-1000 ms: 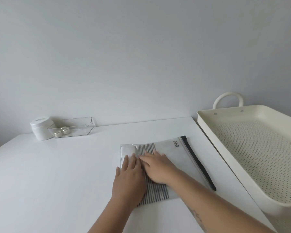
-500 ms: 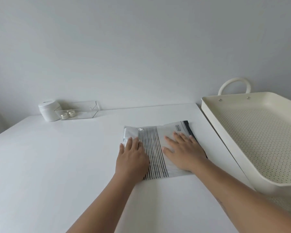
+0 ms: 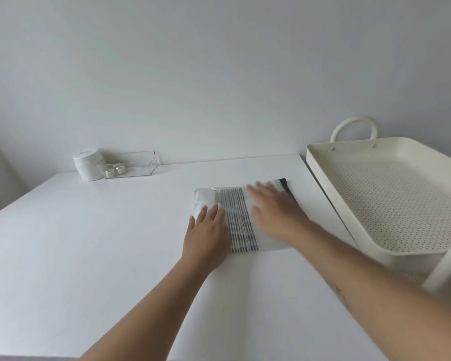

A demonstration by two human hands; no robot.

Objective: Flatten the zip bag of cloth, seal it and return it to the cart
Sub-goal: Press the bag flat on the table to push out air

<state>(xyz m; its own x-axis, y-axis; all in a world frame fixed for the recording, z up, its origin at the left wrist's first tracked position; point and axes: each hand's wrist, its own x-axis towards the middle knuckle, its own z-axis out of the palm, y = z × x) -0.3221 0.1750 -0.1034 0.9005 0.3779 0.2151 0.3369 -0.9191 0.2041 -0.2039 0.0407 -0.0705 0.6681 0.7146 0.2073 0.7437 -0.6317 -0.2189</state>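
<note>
The zip bag, w/ striped cloth inside, is laid flat on the white worktop, right of centre, just beside the cream cart at 3 o'clock. It is pressed by both hands: left hand at the bag's 7 o'clock corner, right hand blurred, toward the dark zip strip. Each grip is splayed flat, nothing clasped. At 10 o'clock, a white jar is set touching a clear tray.
</note>
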